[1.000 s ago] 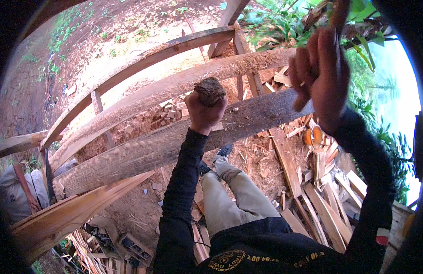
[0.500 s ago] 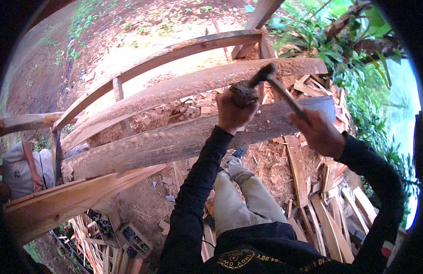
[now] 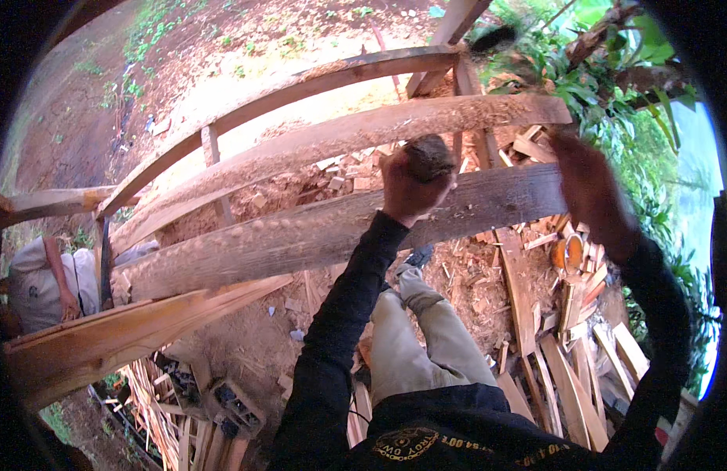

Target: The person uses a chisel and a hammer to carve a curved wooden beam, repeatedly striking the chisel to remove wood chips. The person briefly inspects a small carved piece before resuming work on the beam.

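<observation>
My left hand (image 3: 414, 192) is wrapped round a chisel-like tool with a thick, round, battered brown top (image 3: 430, 155). Its lower end is hidden behind my fist, above a long grey-brown wooden beam (image 3: 316, 224). Small scooped marks run along the beam's upper edge to the left. Raised off to the right, my right hand (image 3: 595, 192) is closed and smeared by motion, holding a hammer. The hammer's dark head (image 3: 494, 38) shows as a blur far up beside a post, well apart from the tool's top; its handle barely shows.
Behind the beam lies a second plank (image 3: 300, 149) covered in shavings, then a curved rail (image 3: 285, 86). A thick board (image 3: 135, 337) juts in at the left. Another person (image 3: 53, 279) sits at far left. Offcuts (image 3: 567, 385) and an orange round object (image 3: 567, 253) lie at right.
The hammer has lifted from the tool's top, up and away, with my right hand rising to the right. My left hand keeps its grip, shifted slightly right in the picture.
</observation>
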The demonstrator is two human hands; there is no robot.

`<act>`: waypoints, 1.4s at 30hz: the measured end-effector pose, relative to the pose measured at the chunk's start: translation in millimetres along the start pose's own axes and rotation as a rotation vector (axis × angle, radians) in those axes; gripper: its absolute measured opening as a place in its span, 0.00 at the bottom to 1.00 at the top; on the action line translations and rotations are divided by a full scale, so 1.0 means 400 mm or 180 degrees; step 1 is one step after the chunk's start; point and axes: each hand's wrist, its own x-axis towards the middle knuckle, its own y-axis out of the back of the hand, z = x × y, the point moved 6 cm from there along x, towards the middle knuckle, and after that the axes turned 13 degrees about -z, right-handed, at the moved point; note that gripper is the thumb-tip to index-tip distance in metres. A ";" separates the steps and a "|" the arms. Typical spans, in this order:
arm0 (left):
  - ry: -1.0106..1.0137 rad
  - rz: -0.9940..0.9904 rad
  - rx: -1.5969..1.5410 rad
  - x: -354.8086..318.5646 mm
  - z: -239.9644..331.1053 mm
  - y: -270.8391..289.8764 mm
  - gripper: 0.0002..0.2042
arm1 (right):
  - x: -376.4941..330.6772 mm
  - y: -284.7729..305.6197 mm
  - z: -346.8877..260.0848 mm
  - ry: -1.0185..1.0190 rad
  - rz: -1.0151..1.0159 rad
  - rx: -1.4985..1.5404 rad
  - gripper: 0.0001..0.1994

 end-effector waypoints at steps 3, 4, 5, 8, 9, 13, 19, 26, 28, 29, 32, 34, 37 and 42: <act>-0.0347 0.0030 0.0546 0.000 -0.018 -0.007 0.08 | -0.023 0.084 -0.066 0.0776 0.0833 0.1919 0.19; -0.0449 0.0016 0.0531 0.000 -0.007 -0.008 0.10 | -0.023 0.072 -0.061 0.1253 0.0904 0.2280 0.19; -0.0669 0.0372 0.0568 -0.008 0.016 0.006 0.11 | -0.008 0.013 -0.007 0.1402 0.0937 0.2208 0.16; -0.0419 0.0071 0.1031 -0.006 -0.047 -0.031 0.11 | 0.015 -0.182 0.174 0.1462 0.0833 0.0813 0.11; -0.0295 0.0081 0.0979 -0.018 -0.064 -0.031 0.10 | 0.039 -0.219 0.215 0.1087 0.0630 0.0900 0.10; -0.0086 0.0120 0.0155 -0.026 0.031 0.002 0.11 | 0.095 -0.332 0.406 0.0101 0.0801 0.1336 0.10; -0.0019 0.0810 0.0899 -0.074 -0.008 -0.001 0.11 | 0.278 -0.647 0.498 -0.0765 0.1651 0.0335 0.18; 0.0902 0.0567 0.0601 -0.106 -0.069 -0.024 0.12 | 0.392 -0.672 0.409 -0.1344 0.1503 -0.0206 0.14; 0.1049 0.0587 0.0168 -0.104 -0.065 -0.017 0.12 | 0.397 -0.661 0.400 -0.0897 0.1755 -0.0306 0.11; 0.1214 0.0480 0.0274 -0.093 -0.051 -0.019 0.12 | 0.398 -0.655 0.398 -0.0737 0.1829 -0.0362 0.10; 0.1451 0.0489 -0.0491 -0.128 -0.110 -0.048 0.13 | 0.402 -0.664 0.405 -0.0684 0.1854 -0.0580 0.09; 0.1629 0.0485 -0.0242 -0.129 -0.109 -0.047 0.13 | 0.412 -0.655 0.409 -0.0606 0.1870 -0.0654 0.09; 0.1906 0.0504 0.0133 -0.111 -0.098 -0.030 0.14 | 0.399 -0.676 0.386 -0.0439 0.1912 -0.0538 0.08; 0.1178 0.0720 0.1082 -0.022 -0.101 0.014 0.06 | 0.395 -0.686 0.390 -0.0264 0.1888 -0.0581 0.08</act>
